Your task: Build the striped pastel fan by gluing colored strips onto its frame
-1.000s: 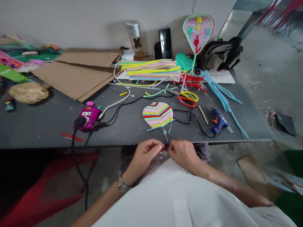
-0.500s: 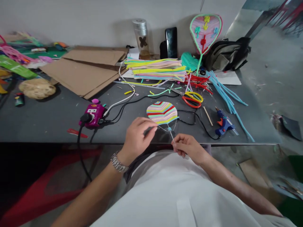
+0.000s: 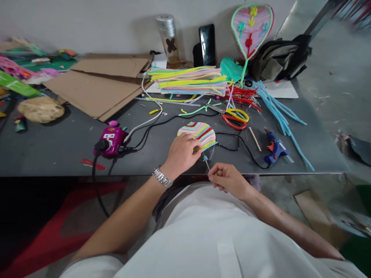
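A small round fan striped in pastel pipe cleaners, with red and yellow bands, is held just over the table's front edge. Thin wire forms its lower frame and stem, with a light blue wrap where they join. My right hand pinches the wire stem between thumb and fingertips. Over the fan's lower left side lies my left hand, thumb and fingers closed near the lower edge. Whatever sits between those fingertips is hidden. A metal watch is on my left wrist.
Behind the fan lie scissors and pipe cleaner bundles. A blue glue gun rests at right, its cord running past the fan. A purple power socket and cardboard are at left. A bottle, phone and larger fan stand behind.
My left hand has moved right, from the wire at the fan's lower left onto its lower edge, covering part of the stripes. My right hand keeps the stem in nearly the same place.
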Demonstrator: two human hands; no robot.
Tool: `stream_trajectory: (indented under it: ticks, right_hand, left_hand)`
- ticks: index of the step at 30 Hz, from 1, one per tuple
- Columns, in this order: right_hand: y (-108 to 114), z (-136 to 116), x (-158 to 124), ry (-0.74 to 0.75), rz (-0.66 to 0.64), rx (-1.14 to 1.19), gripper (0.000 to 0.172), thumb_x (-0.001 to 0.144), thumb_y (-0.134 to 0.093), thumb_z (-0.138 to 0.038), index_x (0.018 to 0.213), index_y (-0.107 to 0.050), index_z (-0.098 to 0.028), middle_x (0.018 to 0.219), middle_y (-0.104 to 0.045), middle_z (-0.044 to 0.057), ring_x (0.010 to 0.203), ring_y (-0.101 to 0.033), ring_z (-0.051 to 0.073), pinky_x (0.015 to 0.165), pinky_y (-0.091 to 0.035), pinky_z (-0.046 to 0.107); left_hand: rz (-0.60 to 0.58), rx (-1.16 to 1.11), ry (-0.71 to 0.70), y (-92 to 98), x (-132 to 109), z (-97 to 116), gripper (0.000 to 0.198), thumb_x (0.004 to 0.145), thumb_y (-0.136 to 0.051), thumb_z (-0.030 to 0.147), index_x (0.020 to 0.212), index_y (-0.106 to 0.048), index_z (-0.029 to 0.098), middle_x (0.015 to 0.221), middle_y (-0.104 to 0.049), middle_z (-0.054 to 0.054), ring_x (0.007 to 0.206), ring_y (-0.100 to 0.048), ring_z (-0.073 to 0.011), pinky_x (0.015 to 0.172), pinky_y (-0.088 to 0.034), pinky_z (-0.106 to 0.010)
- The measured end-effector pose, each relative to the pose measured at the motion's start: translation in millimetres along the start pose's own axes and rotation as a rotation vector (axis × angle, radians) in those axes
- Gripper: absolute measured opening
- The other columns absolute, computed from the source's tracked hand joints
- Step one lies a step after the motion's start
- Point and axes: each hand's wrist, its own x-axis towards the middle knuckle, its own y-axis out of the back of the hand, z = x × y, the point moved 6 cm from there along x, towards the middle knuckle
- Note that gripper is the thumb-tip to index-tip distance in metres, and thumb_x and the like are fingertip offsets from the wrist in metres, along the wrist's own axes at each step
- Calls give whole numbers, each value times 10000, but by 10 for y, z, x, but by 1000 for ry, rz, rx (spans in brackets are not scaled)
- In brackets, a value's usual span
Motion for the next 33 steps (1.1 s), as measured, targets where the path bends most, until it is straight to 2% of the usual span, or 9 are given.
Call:
stream_trajectory:
  ticks: [5, 13, 20, 24, 26, 30, 33]
  right_hand:
    - [-10, 7, -1, 14, -4, 2, 245, 715, -769, -398, 774, -638, -199, 551, -610, -51, 477, -464, 70, 464, -339, 197]
    - [0, 21, 6, 3, 0, -12, 230, 704, -756, -385, 783, -642, -202, 552, -622, -49, 490, -483, 77, 473, -353, 199]
    - [-37, 43, 5, -3, -4, -62, 160, 748, -723, -335, 809, -658, -201, 562, -617, -53, 482, -489, 88, 489, -364, 212]
    - [17, 6, -54, 66, 25, -278, 121, 835, -655, -304, 835, -699, -191, 603, -642, -30, 553, -548, 109, 566, -392, 232]
    - [98, -53, -103, 150, 57, -370, 138, 870, -622, -302, 827, -696, -195, 621, -637, -25, 574, -532, 113, 573, -362, 237]
    - [406, -214, -164, 292, 216, -361, 212, 902, -619, -374, 784, -654, -201, 613, -568, -34, 594, -475, 116, 580, -336, 247]
    - [665, -334, -170, 339, 364, -307, 239, 890, -628, -396, 753, -634, -199, 605, -559, -32, 594, -473, 117, 586, -347, 247]
  left_hand:
    - [-10, 22, 50, -36, -2, -9, 103, 858, -762, 150, 808, -719, 229, 919, -745, -59, 982, -661, -281, 816, -497, -399]
    - [-32, 62, 103, -60, 2, -4, 126, 848, -794, 147, 786, -715, 224, 897, -743, -56, 952, -658, -281, 807, -460, -402]
    - [16, 16, 64, -66, -38, 8, 131, 851, -778, 123, 805, -710, 226, 928, -764, -55, 950, -681, -272, 805, -487, -400]
    - [120, -86, 8, 84, -98, -58, 84, 913, -714, 155, 896, -730, 236, 987, -788, -53, 974, -713, -248, 830, -515, -387]
    - [235, -132, 21, 240, -163, -162, 83, 970, -665, 221, 932, -737, 241, 969, -790, -52, 939, -720, -236, 834, -529, -384]
    - [450, -190, 168, 510, -371, -456, 177, 1005, -620, 323, 898, -728, 235, 895, -774, -51, 850, -716, -221, 815, -557, -369]
    - [485, -201, 266, 531, -532, -618, 170, 960, -652, 383, 886, -729, 250, 884, -773, -42, 812, -718, -233, 801, -568, -384]
